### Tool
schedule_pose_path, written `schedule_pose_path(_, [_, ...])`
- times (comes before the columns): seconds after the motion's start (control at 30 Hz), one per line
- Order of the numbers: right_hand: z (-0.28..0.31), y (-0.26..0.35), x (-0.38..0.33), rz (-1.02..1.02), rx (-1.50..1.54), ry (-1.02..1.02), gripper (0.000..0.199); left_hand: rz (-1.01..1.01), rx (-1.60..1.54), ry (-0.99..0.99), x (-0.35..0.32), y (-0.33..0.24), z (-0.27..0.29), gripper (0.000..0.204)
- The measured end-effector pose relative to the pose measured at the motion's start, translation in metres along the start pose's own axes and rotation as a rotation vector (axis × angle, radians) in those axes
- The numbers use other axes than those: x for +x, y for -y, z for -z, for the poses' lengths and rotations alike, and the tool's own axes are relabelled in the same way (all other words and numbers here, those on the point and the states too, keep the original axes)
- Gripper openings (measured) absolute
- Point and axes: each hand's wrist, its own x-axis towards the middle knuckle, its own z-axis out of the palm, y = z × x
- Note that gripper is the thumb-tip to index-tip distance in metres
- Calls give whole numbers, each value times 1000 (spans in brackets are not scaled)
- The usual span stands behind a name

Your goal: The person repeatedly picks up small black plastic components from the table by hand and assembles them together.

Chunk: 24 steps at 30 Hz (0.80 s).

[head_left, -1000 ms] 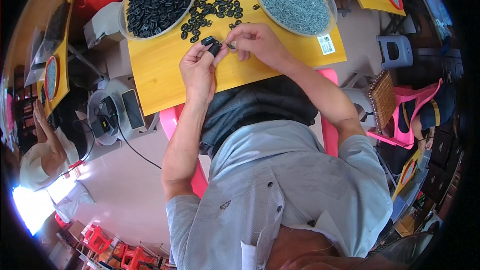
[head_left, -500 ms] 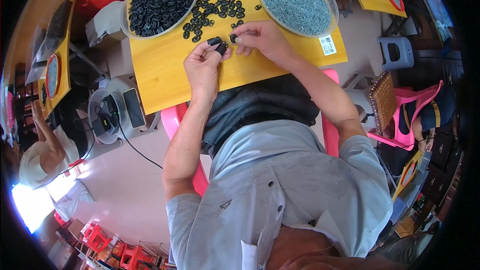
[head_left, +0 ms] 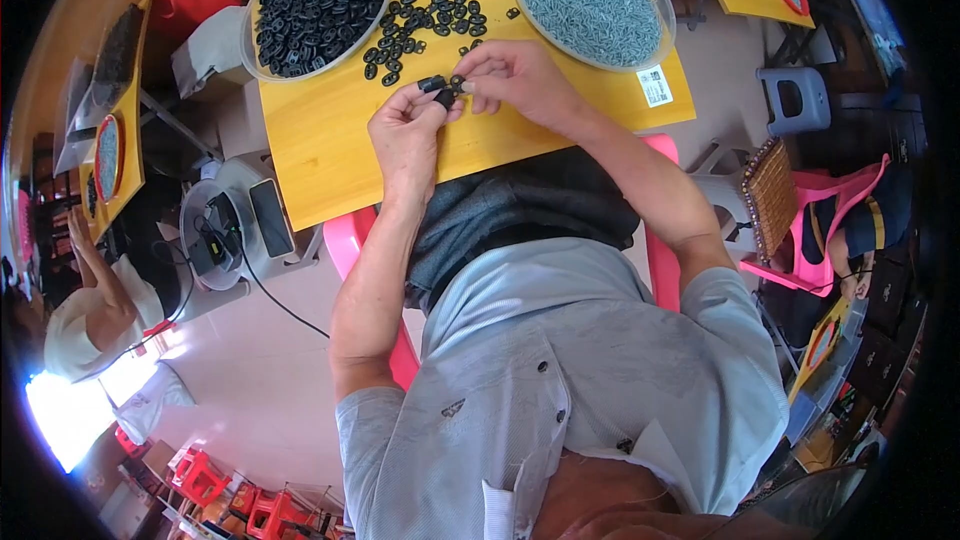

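Note:
Over the near part of the yellow table (head_left: 330, 160), my two hands meet. My left hand (head_left: 408, 130) is closed, with dark coverings that look like finger cots (head_left: 431, 84) at its thumb and fingertip; what it pinches is small, dark and mostly hidden. The thumb and fingers of my right hand (head_left: 520, 85) pinch a small black oval plastic piece (head_left: 457, 82) against the left fingertips. Just beyond the hands lie loose black oval pieces (head_left: 440, 15) with holes, scattered in a patch.
A clear round tub of black pieces (head_left: 247, 40) stands at the far left, and a tub of silver screws (head_left: 668, 15) at the far right. A white label (head_left: 655, 87) sticks to the table's right side. A grey stool (head_left: 265, 165) bears a phone. Another person (head_left: 95, 305) sits at the left.
My right hand has moved slightly left, bringing its black oval piece from beside my left fingertips up against them. My left hand stays nearly in place.

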Motion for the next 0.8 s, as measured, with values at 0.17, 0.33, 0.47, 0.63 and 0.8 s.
schedule_pose_path(0.17, [-1,-5,1,23,-23,-19,20,34,20,23,0,-4,0,19])
schedule_pose_path(0.33, [-2,-3,-1,18,-67,-28,17,2,5,-3,-1,0,0,18])
schedule_pose_path(0.47, [-4,2,-2,5,-84,-49,17,-4,5,-27,-2,1,-1,18])
schedule_pose_path(0.63, [-6,4,-2,5,-80,-49,17,7,13,-52,-2,-1,-3,19])
schedule_pose_path(0.8, [-5,1,-2,16,-77,-47,17,10,8,-47,-4,-3,-5,18])
